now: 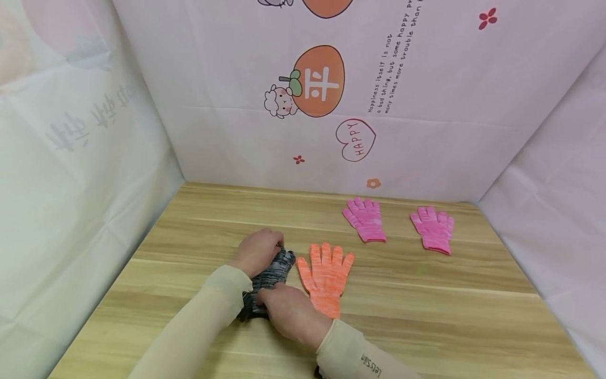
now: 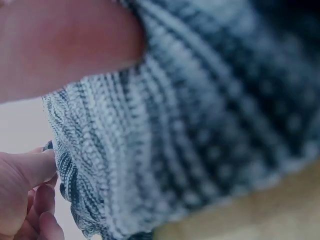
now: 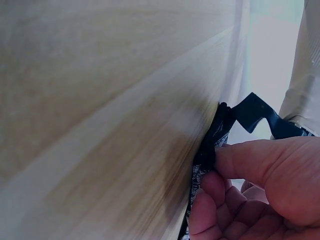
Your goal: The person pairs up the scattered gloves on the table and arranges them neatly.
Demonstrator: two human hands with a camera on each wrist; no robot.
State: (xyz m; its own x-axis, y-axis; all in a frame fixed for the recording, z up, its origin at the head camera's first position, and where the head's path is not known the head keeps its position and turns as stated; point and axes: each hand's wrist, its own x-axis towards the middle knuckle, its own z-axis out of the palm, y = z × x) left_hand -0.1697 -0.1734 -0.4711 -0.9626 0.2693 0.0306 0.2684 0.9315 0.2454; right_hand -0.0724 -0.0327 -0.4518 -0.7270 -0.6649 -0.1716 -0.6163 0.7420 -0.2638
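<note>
A black-and-grey knit glove [image 1: 272,276] lies on the wooden table between my two hands. My left hand [image 1: 259,251] grips its finger end. Lower down, my right hand [image 1: 295,316] pinches it near the cuff, and in the right wrist view thumb and fingers [image 3: 202,212] close on the dark edge. The knit fills most of the left wrist view, with a blurred thumb [image 2: 70,45] against it. Just right of it lies an orange glove [image 1: 326,279], fingers spread away from me, its cuff partly hidden behind my right hand.
Two pink gloves, one [image 1: 366,220] nearer the middle and another [image 1: 433,229] to the right, lie flat towards the back of the wooden table [image 1: 426,321]. Printed white cloth [image 1: 227,131] stands up behind the table, and pale cloth hangs on both sides.
</note>
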